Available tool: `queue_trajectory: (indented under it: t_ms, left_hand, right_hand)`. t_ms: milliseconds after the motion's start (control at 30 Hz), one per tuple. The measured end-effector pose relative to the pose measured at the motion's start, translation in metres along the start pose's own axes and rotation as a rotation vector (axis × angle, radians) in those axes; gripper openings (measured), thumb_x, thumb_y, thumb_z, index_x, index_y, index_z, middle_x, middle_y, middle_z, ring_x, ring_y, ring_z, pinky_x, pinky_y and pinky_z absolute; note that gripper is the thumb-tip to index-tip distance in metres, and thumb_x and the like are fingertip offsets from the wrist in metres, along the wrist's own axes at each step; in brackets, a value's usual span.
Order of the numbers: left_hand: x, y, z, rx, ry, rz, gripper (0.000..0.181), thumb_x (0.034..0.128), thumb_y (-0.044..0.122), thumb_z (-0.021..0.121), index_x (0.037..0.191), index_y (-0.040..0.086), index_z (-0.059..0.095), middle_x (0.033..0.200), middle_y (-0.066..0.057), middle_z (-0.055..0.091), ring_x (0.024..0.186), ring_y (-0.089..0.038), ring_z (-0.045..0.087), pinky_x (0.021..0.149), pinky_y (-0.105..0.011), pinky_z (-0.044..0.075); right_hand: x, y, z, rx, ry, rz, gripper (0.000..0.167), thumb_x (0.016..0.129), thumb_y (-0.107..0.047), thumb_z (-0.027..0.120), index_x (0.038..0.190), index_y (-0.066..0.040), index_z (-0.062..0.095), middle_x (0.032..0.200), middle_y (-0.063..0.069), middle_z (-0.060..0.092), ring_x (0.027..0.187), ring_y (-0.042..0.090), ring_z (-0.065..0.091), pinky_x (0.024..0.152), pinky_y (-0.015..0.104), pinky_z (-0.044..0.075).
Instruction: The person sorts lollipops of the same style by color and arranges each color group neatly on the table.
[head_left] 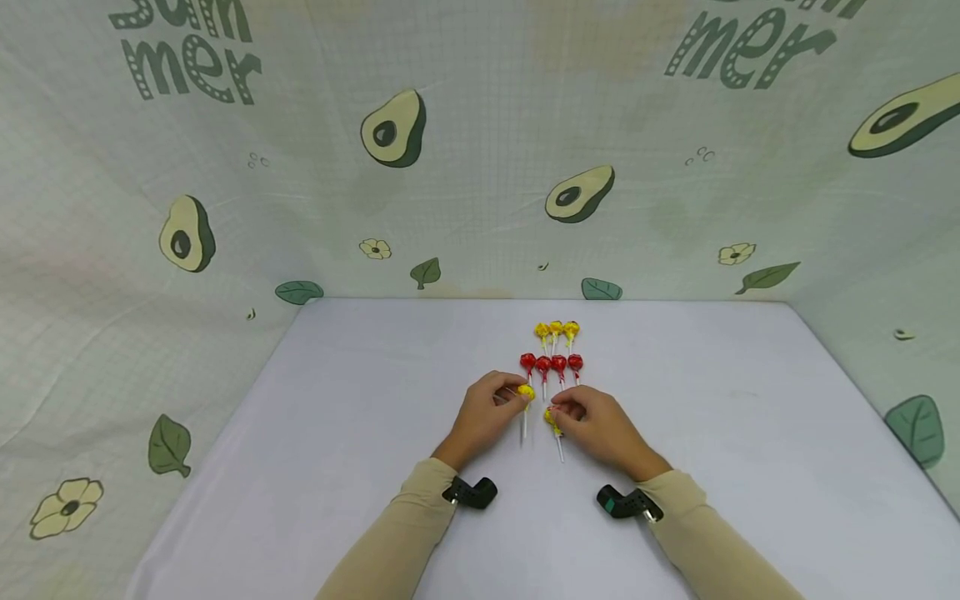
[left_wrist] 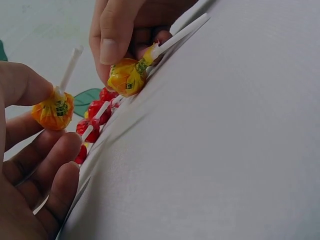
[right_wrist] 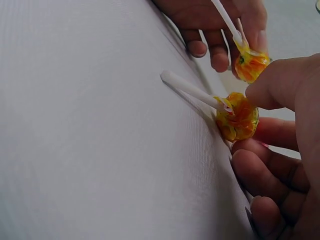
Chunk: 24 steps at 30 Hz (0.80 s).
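My left hand (head_left: 489,417) pinches a yellow-wrapped lollipop (left_wrist: 54,111) by its candy head, between thumb and fingers, its white stick pointing toward me. A second yellow lollipop (right_wrist: 237,118) is pinched by the head in my right hand (head_left: 602,427), its stick angled down close to the white tabletop. The two hands are a short way apart. Just beyond them lies a row of several red lollipops (head_left: 558,363), sticks toward me. Behind that row are three yellow lollipops (head_left: 556,327), their stick ends partly covered by the red heads.
A white cloth-covered table (head_left: 360,392) spreads around the hands. Behind it and at the sides hangs a pale curtain (head_left: 480,167) printed with avocados and leaves. Both wrists wear a black camera band, the left one (head_left: 474,492) and the right one (head_left: 626,502).
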<state>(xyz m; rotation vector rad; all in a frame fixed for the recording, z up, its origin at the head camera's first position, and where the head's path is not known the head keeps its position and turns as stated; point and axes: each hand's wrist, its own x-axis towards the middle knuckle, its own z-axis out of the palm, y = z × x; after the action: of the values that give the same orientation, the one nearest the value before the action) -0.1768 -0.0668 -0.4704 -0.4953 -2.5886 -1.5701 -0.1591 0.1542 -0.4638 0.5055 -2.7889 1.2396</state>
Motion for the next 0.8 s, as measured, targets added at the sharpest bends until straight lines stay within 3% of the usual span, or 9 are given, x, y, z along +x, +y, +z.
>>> queue_trajectory:
  t_ms: [267,500,800]
  left_hand:
    - [0.004,0.002,-0.003,-0.006,0.010,-0.014,0.026,0.0933,0.023,0.071,0.118,0.013,0.071,0.105,0.008,0.064,0.092,-0.009,0.061,0.082,-0.030,0.052]
    - [0.016,0.006,-0.008,-0.019,-0.020,-0.039,0.027,0.0944,0.024,0.069,0.119,0.015,0.071,0.107,0.007,0.065,0.094,-0.011,0.061,0.080,-0.030,0.052]
    - [0.037,0.003,-0.024,-0.103,-0.023,-0.168,0.028,0.0938,0.022,0.069,0.121,0.013,0.070,0.104,0.003,0.066,0.093,-0.016,0.061,0.077,-0.031,0.053]
  right_hand:
    - [-0.001,0.005,0.001,-0.031,0.011,-0.067,0.017,0.087,-0.019,0.077,0.102,-0.012,0.074,0.083,-0.011,0.061,0.074,0.005,0.057,0.067,0.026,0.048]
    - [0.000,0.008,0.001,-0.041,0.019,-0.094,0.017,0.086,-0.018,0.078,0.102,-0.012,0.074,0.083,-0.012,0.059,0.073,0.004,0.056,0.066,0.026,0.048]
    - [0.000,0.006,0.002,-0.024,0.003,-0.089,0.017,0.088,-0.019,0.077,0.103,-0.013,0.074,0.084,-0.011,0.059,0.075,0.005,0.055,0.067,0.027,0.047]
